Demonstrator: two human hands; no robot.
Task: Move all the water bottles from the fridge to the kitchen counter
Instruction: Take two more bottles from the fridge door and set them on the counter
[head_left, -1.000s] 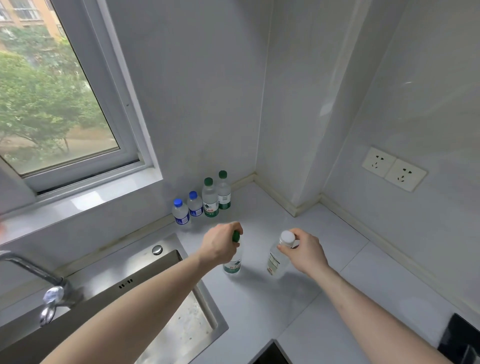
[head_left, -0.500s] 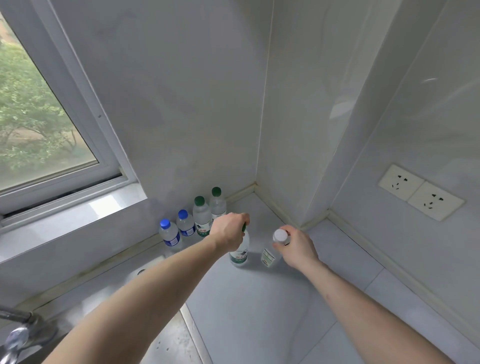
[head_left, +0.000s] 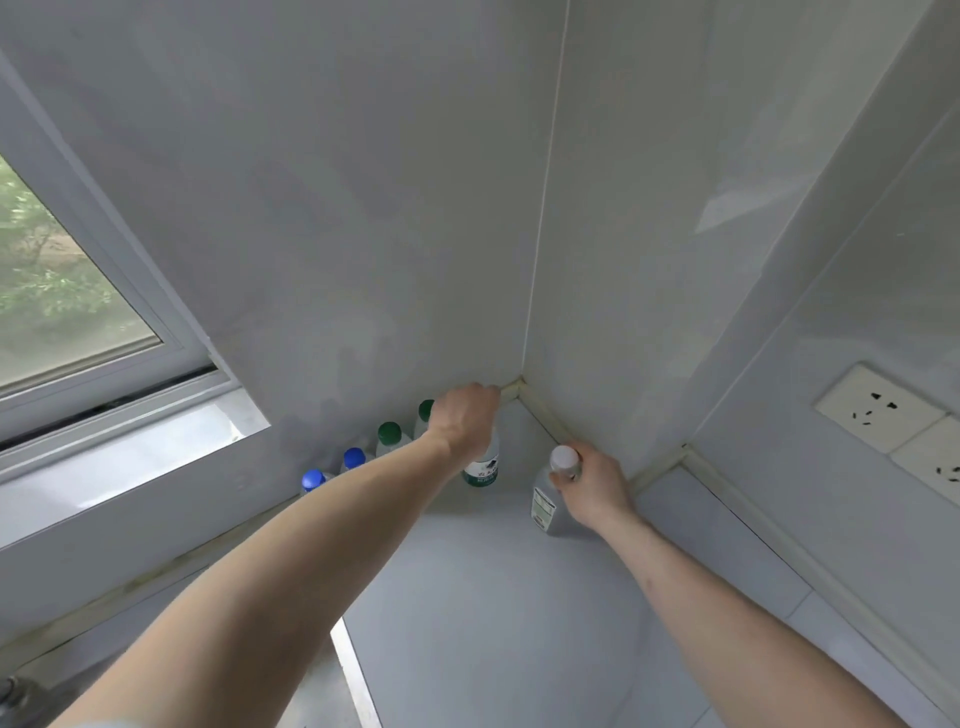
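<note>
I gripped a green-label bottle (head_left: 482, 465) by its top with my left hand (head_left: 464, 420) and pinched a white-capped bottle (head_left: 551, 491) with my right hand (head_left: 594, 486), setting both down beside the row already on the counter (head_left: 493, 597).

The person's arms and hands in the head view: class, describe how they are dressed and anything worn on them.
Both forearms are bare along their visible length. No glove, watch, ring or bracelet shows on the left hand or the right hand. At the bottom left edge, a small pale patch beside the left arm may be a sleeve hem, but too little shows to tell.
</note>
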